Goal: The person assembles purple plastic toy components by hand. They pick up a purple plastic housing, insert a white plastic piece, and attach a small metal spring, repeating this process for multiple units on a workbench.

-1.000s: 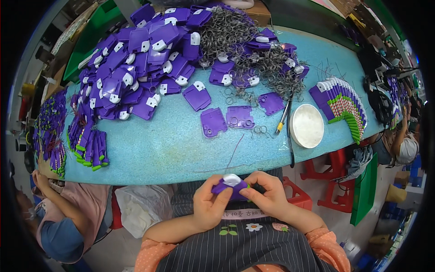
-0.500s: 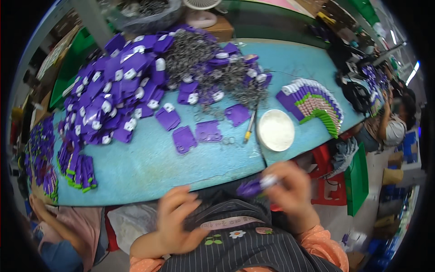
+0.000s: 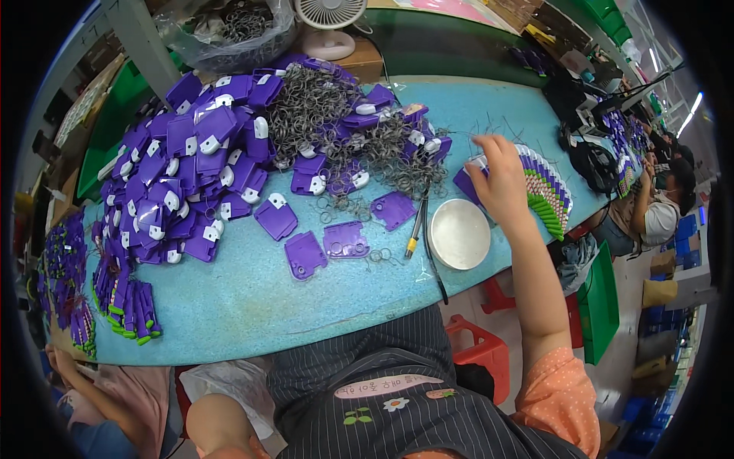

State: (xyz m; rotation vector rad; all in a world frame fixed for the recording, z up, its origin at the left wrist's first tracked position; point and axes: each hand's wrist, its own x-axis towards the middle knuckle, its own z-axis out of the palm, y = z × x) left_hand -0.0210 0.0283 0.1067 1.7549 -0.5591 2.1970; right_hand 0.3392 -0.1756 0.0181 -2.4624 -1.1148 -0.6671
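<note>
At the right of the table, my right hand (image 3: 501, 183) is at the left end of a fanned row of purple pieces (image 3: 547, 195) with white tops and green ends. Its thumb and fingers bend around the white top of a purple piece (image 3: 465, 187) there. My left hand is out of sight; only the left forearm (image 3: 218, 424) shows at the lower edge. Close to my right arm stands a round white bowl (image 3: 460, 236). Beside the bowl lies a thin tool (image 3: 414, 233) with a yellow band. Several loose flat purple pieces (image 3: 345, 240) and metal rings (image 3: 382, 255) lie mid-table.
A big heap of purple pieces with white tabs (image 3: 180, 168) covers the left. A mound of metal rings (image 3: 313, 107) adjoins it. Behind are a bag of rings (image 3: 237, 30) and a small fan (image 3: 330, 15). A red stool (image 3: 482, 352) stands below. Co-workers sit on both sides.
My right hand has moved from above my lap, where it held a purple piece, up and away to the fanned row. My left hand has dropped out of view.
</note>
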